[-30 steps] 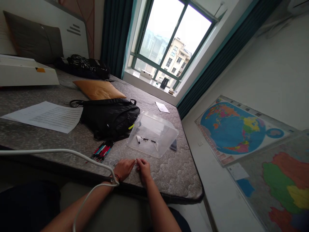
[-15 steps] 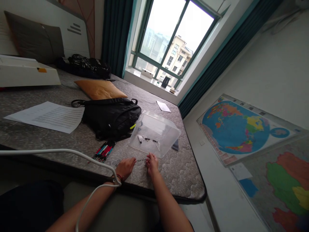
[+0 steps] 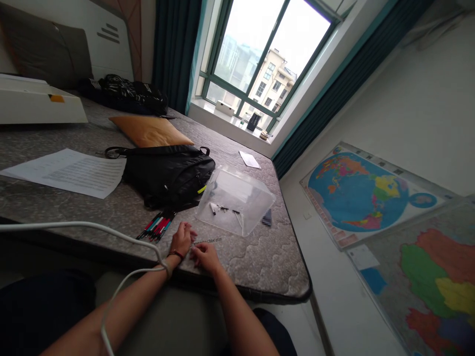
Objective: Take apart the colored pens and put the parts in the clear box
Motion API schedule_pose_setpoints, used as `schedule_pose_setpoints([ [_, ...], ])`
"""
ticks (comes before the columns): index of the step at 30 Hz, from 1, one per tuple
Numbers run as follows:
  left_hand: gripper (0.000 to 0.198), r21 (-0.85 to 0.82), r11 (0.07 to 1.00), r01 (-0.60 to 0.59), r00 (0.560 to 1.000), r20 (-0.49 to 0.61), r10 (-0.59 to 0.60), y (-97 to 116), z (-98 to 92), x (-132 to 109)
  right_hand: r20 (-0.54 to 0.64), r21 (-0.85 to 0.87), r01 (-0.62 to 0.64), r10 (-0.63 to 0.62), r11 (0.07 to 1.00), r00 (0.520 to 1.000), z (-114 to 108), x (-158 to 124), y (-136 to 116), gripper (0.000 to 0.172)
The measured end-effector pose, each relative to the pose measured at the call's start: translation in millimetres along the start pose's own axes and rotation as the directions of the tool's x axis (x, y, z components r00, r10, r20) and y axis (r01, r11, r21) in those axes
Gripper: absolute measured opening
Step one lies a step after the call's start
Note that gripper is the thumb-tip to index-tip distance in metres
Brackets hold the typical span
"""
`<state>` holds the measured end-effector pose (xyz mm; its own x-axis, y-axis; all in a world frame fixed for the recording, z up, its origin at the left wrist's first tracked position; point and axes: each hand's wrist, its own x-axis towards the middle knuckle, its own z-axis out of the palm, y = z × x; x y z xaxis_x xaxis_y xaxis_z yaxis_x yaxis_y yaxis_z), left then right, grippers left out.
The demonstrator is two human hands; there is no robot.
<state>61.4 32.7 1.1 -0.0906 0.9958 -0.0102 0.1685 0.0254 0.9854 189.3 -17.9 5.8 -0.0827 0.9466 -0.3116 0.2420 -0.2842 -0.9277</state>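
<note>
Left hand (image 3: 181,240) and right hand (image 3: 206,257) of mine are half curled, lower centre; I cannot tell if they hold something. Coloured pen-like sticks (image 3: 159,226) lie to their upper left, slanting up rightward, nearer the left one.

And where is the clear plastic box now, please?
In the head view, the clear plastic box lies on the mattress, just right of the black backpack and beyond the right hand.

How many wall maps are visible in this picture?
2: one world map with blue oceans, and one multicoloured map at its lower right, cut off by the picture's edge.
</note>
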Motion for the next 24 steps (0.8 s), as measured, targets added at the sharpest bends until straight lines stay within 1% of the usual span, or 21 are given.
schedule_pose_setpoints([
  [1,0.031,-0.084,0.996,0.014,1.0,-0.005,-0.015,-0.5,-1.0,1.7,0.052,0.001,0.0,0.0,1.0,0.999,6.8,0.6,-1.1,0.021],
  [3,0.033,-0.187,0.982,0.022,1.0,-0.009,-0.024,-0.9,-2.2,2.3,0.09,-0.012,0.016,-0.015,1.0,0.996,17.5,2.7,-2.9,0.019],
  [5,0.033,-0.196,0.98,0.027,0.999,-0.023,-0.032,-0.1,-3.0,1.0,0.079,-0.001,0.029,-0.029,1.0,0.996,22.8,5.3,-4.1,0.021],
  [7,0.032,-0.126,0.991,0.034,0.999,-0.037,-0.039,1.3,-4.0,-0.1,0.072,0.074,0.021,-0.027,0.997,0.997,22.8,7.2,-4.3,0.026],
  [9,0.031,-0.03,0.999,0.032,0.998,-0.05,-0.034,2.8,-5.6,-0.3,0.045,0.199,0.008,-0.018,0.98,0.999,19.8,8.6,-3.0,0.032],
  [10,0.031,0.013,0.999,0.03,0.998,-0.053,-0.029,3.5,-6.3,-0.2,-0.001,0.269,0.014,-0.014,0.963,1.0,18.0,9.2,-1.9,0.036],
  [12,0.032,0.093,0.995,0.019,0.999,-0.044,-0.015,4.3,-6.9,-0.3,-0.146,0.403,0.056,0.003,0.914,0.989,14.9,10.5,1.0,0.04],
  [14,0.033,0.209,0.978,-0.019,1.0,-0.001,0.02,4.5,-5.9,-1.4,-0.276,0.499,0.113,0.033,0.859,0.961,13.1,12.1,3.7,0.04],
  [15,0.033,0.279,0.959,-0.052,0.998,0.033,0.044,4.4,-4.8,-2.4,-0.308,0.534,0.132,0.047,0.835,0.95,12.7,12.8,4.6,0.039],
  [17,0.034,0.406,0.905,-0.125,0.99,0.105,0.09,3.8,-1.6,-4.8,-0.329,0.594,0.15,0.069,0.791,0.942,12.1,13.7,5.3,0.039],
  [19,0.036,0.485,0.857,-0.172,0.982,0.154,0.11,2.5,1.8,-6.9,-0.333,0.65,0.163,0.085,0.742,0.939,11.4,13.9,4.5,0.038],
  [22,0.043,0.531,0.827,-0.183,0.979,0.173,0.106,0.2,5.1,-8.1,-0.342,0.711,0.188,0.099,0.678,0.935,9.9,12.7,2.5,0.038],
  [24,0.046,0.536,0.826,-0.173,0.981,0.168,0.096,-0.8,5.9,-8.0,-0.342,0.72,0.195,0.097,0.666,0.935,9.1,11.4,1.7,0.039],
])
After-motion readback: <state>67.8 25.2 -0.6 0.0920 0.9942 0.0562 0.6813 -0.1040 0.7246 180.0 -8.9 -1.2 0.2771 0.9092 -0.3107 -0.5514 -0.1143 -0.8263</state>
